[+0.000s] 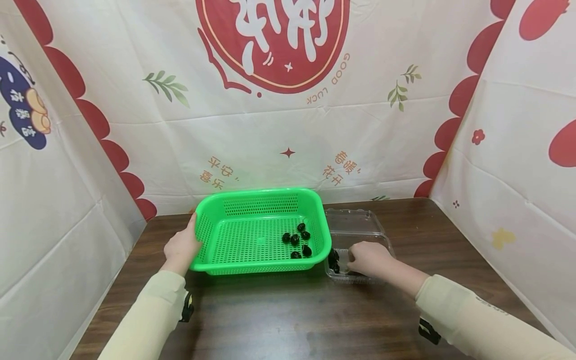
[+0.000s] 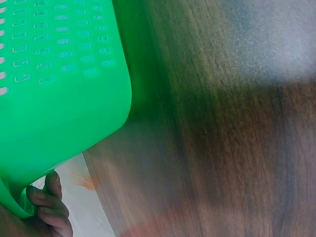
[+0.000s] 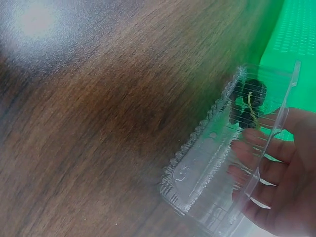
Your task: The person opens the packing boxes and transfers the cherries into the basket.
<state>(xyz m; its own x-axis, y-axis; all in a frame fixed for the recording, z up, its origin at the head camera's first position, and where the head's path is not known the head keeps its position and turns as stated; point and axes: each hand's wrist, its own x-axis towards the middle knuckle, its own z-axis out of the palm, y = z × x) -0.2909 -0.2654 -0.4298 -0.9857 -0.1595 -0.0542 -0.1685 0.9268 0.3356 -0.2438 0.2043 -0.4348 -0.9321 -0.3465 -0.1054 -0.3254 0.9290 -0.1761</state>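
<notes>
The left hand [image 1: 181, 248] gripped the green basket's [image 1: 252, 201] rim. The right hand [image 1: 370, 258], fingers curled, reached inside the clear clamshell box [image 1: 355, 222] beside dark cherries [image 1: 333, 260].

head: bright, even | wrists: blurred, table [image 3: 98, 123] glare

"GOOD LUCK", mirrored, on the backdrop cloth [image 1: 288, 125].

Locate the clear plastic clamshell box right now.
Head view: the clear clamshell box sits on the wooden table, lid open, against the green basket's right side, with the right hand in its tray beside dark berries.
</notes>
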